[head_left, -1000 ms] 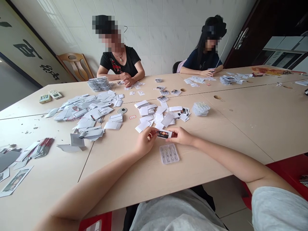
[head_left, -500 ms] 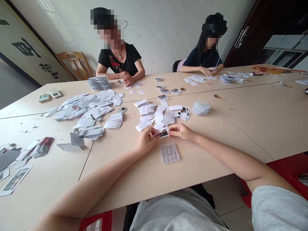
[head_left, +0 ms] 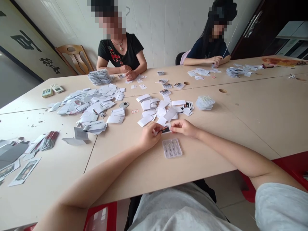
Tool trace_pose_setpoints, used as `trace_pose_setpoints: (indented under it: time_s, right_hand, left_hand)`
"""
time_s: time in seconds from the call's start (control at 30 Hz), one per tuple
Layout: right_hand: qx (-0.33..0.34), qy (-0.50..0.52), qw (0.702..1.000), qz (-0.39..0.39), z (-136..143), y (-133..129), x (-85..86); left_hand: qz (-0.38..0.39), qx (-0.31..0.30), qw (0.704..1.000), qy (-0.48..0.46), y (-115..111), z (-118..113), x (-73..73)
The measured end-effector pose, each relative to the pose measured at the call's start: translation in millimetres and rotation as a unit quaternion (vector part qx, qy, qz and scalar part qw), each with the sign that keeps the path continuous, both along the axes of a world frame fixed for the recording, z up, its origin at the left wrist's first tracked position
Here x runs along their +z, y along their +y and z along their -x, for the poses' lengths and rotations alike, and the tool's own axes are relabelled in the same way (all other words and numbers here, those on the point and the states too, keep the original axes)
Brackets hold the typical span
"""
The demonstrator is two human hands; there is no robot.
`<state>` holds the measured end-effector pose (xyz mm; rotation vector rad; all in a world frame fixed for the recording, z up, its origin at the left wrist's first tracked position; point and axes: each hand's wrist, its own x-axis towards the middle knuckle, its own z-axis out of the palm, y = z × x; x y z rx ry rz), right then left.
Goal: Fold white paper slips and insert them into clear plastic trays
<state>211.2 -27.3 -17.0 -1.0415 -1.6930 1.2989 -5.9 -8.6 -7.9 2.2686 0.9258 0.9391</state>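
Note:
A small printed card with a dark picture is held between my two hands. My left hand pinches its left end, and my right hand grips the right edge between thumb and fingers. Just below them on the table lies a clear plastic box with several hooked metal pieces in its slots. Beyond my fingers spreads a loose pile of white cards. To the right of that pile stands a stack of clear boxes.
Across the table sit two people, one at the left and one at the right. A large heap of folded cards covers the left side, near stacked packs and two remote controls.
The view has shifted slightly, so the table appears moved. Both hands still hold the card, with my left fingers now curled a little more over its left end. The person at the right has raised a hand slightly.

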Motion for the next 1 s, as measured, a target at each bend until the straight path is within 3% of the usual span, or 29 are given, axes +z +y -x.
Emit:
trace_pose_setpoints:
  time_s: [0.33, 0.5, 1.0]
  right_hand:
    - [0.006, -0.067, 0.995, -0.072, 2.0, -4.3, 2.5]
    - [0.016, -0.085, 0.994, -0.066, 2.1, -7.4, 3.6]
    - [0.019, -0.046, 0.999, -0.013, 2.9, -8.5, 7.5]
  left_hand:
    - [0.011, 0.001, 1.0, -0.001, 0.5, -1.4, -0.7]
    - [0.046, -0.002, 0.999, -0.01, -0.4, -2.2, 0.1]
    - [-0.026, -0.03, 0.999, -0.006, -3.4, -1.0, 1.2]
